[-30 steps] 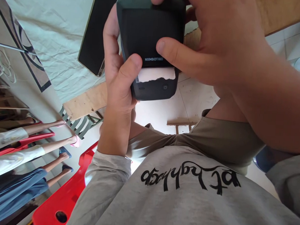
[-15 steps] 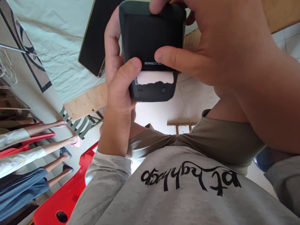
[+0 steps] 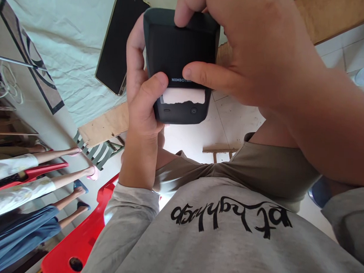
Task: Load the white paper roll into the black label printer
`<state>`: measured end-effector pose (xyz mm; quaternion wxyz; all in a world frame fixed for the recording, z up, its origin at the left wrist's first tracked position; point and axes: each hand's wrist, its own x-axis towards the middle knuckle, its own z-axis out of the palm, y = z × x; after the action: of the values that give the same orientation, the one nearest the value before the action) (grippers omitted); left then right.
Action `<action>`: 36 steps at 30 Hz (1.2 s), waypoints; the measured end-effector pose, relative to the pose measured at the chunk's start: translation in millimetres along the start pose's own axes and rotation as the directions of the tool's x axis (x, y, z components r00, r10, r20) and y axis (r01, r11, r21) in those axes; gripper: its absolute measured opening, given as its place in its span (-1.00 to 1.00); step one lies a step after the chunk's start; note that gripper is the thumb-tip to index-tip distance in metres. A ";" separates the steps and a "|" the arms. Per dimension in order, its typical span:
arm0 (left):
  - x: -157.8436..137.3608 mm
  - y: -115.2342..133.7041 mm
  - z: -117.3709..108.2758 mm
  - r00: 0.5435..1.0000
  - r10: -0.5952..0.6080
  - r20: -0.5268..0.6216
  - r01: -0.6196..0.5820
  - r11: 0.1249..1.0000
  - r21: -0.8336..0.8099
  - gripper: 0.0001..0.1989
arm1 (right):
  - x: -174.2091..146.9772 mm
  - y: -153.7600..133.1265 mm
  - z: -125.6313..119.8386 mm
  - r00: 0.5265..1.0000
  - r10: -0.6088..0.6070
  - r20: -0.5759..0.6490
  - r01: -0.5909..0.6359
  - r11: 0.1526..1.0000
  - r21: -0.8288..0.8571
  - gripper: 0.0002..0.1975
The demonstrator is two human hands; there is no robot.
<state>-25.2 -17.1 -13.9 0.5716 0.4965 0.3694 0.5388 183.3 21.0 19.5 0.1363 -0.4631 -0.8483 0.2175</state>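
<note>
A black label printer (image 3: 180,49) marked NIIMBOT is held up in front of me between both hands. White paper (image 3: 185,96) with a ragged torn edge pokes out of its slot, above a power button. My left hand (image 3: 143,95) wraps round the printer's left side, thumb on the front beside the paper. My right hand (image 3: 247,55) grips the upper right part, with its thumb on the cover near the lettering and a finger over the top edge. Its other fingers are hidden behind the hand.
A black smartphone (image 3: 121,42) lies on the pale green cloth (image 3: 72,41) left of the printer. The wooden edge (image 3: 103,125) of the table runs below it. A red plastic chair (image 3: 74,236) stands at my left. Other people's legs (image 3: 67,180) show at the far left.
Both hands have shifted slightly left with the printer, and its top edge sits a little lower. The grip on it looks the same.
</note>
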 end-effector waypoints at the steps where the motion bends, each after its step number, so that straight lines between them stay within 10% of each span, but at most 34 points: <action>1: 0.0 0.6 -0.4 1.000 0.000 0.000 0.000 1.000 -0.016 -0.53 | 0.1 0.9 0.2 1.000 -0.002 -0.006 0.002 1.000 0.004 -0.26; 7: 0.7 -0.4 -0.4 0.999 -0.035 0.006 0.035 0.999 -0.037 -0.47 | 3.1 3.4 0.4 1.000 -0.027 -0.007 0.026 0.999 -0.028 -0.24; 14: 8.3 -6.0 25.3 0.961 0.181 -0.208 -0.185 0.983 0.004 -0.32 | 4.1 4.1 2.3 0.999 -0.040 -0.007 0.039 0.999 -0.024 -0.22; 22: 3.0 5.1 12.1 0.997 -0.059 -0.042 0.067 0.977 0.203 -0.45 | 2.5 3.5 -1.0 1.000 -0.031 -0.002 0.031 0.999 0.023 -0.23; 30: 24.4 -10.3 -37.3 0.977 -0.035 0.210 0.037 0.999 -0.003 -0.30 | 2.6 1.5 -0.5 1.000 -0.008 0.007 0.008 1.000 -0.013 -0.25; 36: 22.2 -25.2 -31.4 0.992 0.085 0.097 -0.088 0.996 0.025 -0.46 | 5.4 1.6 -3.5 1.000 -0.017 0.026 0.018 0.999 -0.038 -0.14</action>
<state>-45.8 11.8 -43.0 0.5575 0.5457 0.3276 0.5330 183.1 27.2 21.9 0.1183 -0.4553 -0.8580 0.2062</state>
